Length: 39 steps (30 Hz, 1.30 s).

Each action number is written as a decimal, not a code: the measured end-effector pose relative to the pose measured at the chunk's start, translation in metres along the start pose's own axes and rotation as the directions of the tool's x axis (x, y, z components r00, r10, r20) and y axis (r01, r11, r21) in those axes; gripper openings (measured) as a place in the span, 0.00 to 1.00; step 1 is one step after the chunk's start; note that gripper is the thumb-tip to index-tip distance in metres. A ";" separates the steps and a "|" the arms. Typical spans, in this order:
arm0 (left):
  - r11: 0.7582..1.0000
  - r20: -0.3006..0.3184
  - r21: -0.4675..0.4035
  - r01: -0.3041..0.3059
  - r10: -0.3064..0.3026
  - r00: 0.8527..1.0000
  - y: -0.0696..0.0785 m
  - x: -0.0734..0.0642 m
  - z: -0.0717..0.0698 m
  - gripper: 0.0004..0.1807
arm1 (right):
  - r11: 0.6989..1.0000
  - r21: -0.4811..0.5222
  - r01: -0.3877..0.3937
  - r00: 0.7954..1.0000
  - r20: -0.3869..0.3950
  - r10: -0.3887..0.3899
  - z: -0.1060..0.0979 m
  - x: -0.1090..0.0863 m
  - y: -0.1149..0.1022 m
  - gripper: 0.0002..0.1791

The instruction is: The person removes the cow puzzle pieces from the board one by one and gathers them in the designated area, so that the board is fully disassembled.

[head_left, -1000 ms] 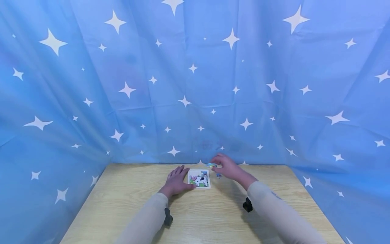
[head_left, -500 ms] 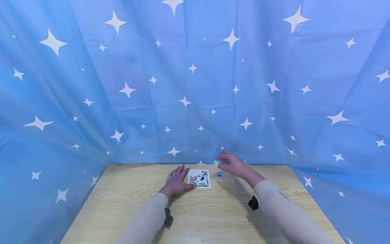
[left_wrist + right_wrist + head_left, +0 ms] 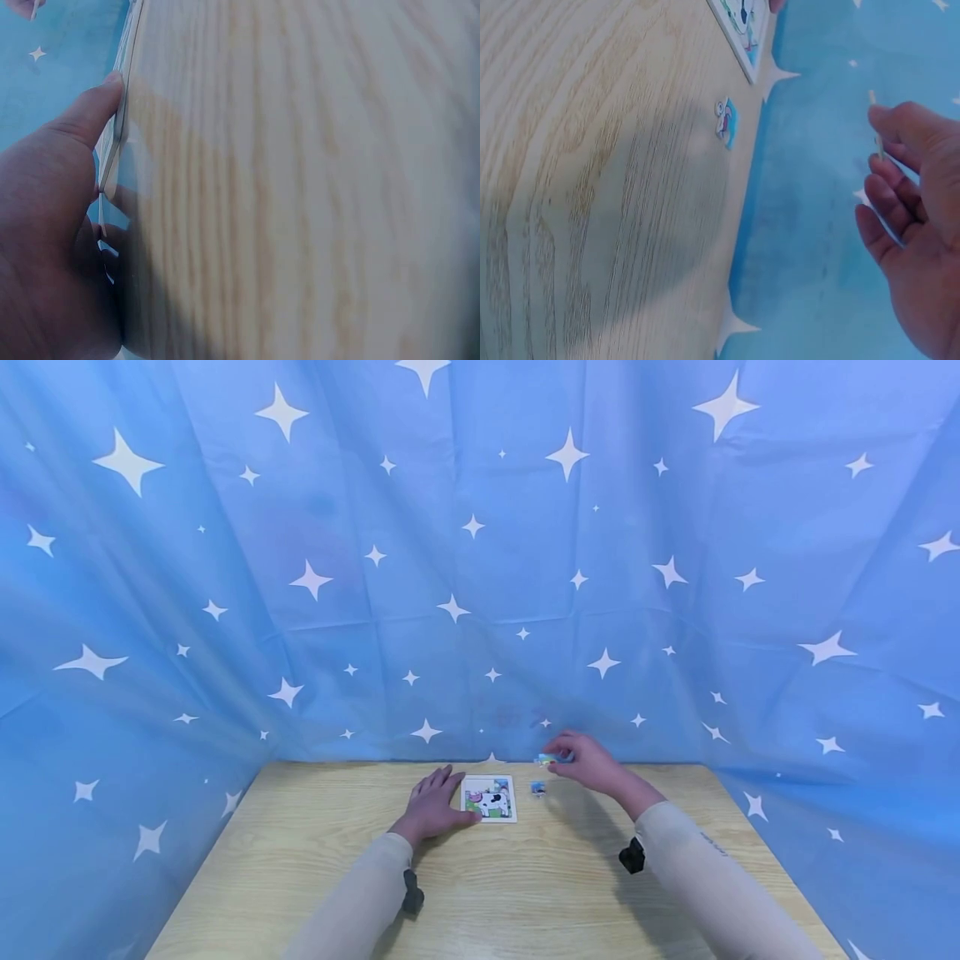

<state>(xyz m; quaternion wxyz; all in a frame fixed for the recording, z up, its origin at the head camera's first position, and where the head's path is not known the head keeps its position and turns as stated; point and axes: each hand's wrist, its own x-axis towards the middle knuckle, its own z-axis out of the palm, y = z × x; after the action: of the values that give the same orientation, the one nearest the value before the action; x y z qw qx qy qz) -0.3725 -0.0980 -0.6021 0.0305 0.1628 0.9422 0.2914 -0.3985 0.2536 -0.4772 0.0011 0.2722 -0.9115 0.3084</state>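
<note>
Here, from the head view, we see the cow puzzle tray (image 3: 477,784) flat on the wooden table (image 3: 525,885), with a pale unfilled patch at its upper left. Our left hand (image 3: 433,810) lies spread along its left side, fingers loose rather than clenched, thumb at the near edge. Our right hand (image 3: 588,764) pinches a blue-and-yellow jigsaw piece (image 3: 546,760) near the table's far edge; a loose piece (image 3: 538,788) lies just right of the tray.

In the left wrist view, we see our thumb against the tray's edge, almost edge-on. Light, even pressure should suffice to steady it.

In the right wrist view, our thumb and fingertips hold the jigsaw piece edge-on, above the table, the other fingers curled loosely. We would do well to grip only its rim, level it, and check its tabs against the unfilled patch before pressing.
</note>
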 end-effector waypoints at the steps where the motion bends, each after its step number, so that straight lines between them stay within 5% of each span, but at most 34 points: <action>1: 1.000 -0.001 -0.003 0.000 0.000 1.000 0.003 -0.002 -0.002 0.58 | 1.000 0.007 -0.005 1.000 -0.003 0.005 0.000 0.000 0.001 0.15; 39: 1.000 -0.002 -0.022 0.005 -0.005 1.000 -0.002 0.001 0.001 0.58 | 0.967 0.210 -0.140 0.988 -0.036 0.151 0.004 -0.020 0.047 0.20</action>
<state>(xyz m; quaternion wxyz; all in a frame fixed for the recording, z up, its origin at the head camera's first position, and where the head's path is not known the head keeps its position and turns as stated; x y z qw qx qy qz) -0.3739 -0.0988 -0.6045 0.0318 0.1599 0.9394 0.3017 -0.4042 0.2923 -0.5100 -0.0262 0.1949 -0.8916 0.4079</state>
